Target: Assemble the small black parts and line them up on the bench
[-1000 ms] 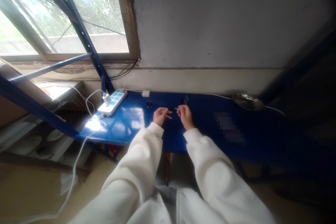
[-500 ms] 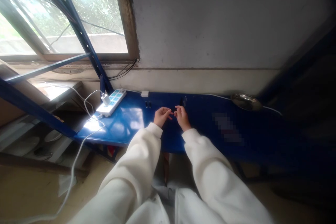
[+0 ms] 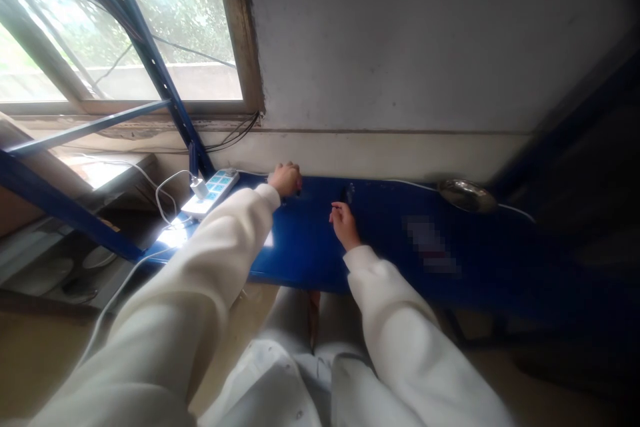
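My left hand (image 3: 286, 180) reaches to the back of the blue table (image 3: 300, 247), fingers bent downward. It covers the spot where a white block and two small black pieces lay. A small dark bit shows at its fingertips, too small to name. My right hand (image 3: 345, 221) is over the middle of the table, its fingers curled in. Whatever it may hold is hidden. Just behind it lies a dark item with a clear, shiny part (image 3: 349, 193), partly lost against the blue.
A white power strip (image 3: 210, 195) with a plugged-in charger (image 3: 199, 188) stands at the left end. A shiny metal bowl (image 3: 467, 195) sits at the back right. A white cable (image 3: 113, 303) hangs off the left side. A blue metal post (image 3: 165, 80) rises beside the window.
My left hand has left my right hand and moved back and left, over the white block and black pieces. The right hand stays nearly where it was.
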`<state>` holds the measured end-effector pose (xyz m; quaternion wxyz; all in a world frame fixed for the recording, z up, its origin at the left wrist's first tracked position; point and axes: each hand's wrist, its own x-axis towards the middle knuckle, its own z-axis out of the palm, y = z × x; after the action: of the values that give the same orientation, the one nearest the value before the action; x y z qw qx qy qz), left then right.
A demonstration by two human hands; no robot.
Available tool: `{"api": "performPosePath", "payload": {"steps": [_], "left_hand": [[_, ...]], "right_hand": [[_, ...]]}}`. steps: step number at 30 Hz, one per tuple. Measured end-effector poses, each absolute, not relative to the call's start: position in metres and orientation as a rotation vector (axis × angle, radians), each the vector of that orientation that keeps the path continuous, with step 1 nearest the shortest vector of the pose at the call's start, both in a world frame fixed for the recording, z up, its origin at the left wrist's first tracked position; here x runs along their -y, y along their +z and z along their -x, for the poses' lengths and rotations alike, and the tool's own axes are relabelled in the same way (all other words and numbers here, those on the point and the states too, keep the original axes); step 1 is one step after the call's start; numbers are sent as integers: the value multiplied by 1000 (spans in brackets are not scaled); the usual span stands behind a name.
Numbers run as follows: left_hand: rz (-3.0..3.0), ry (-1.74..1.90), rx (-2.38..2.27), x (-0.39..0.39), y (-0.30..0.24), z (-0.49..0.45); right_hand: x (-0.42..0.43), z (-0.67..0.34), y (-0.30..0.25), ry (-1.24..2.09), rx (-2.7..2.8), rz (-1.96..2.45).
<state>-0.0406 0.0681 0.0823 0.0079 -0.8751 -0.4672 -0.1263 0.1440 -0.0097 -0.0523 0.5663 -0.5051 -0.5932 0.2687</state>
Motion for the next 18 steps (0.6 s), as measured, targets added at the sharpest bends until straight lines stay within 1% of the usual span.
{"api": "performPosePath", "payload": {"steps": [3, 7, 18], "left_hand": [[2691, -311, 1535, -67, 70, 50], [2634, -354, 1647, -68, 56, 57], [2654, -360, 1596, -77, 42, 63]], "right_hand": [[9, -144, -53, 606, 1403, 1195], [8, -145, -54, 586, 1423, 1210], [7, -145, -55, 570, 1417, 1217]]}}
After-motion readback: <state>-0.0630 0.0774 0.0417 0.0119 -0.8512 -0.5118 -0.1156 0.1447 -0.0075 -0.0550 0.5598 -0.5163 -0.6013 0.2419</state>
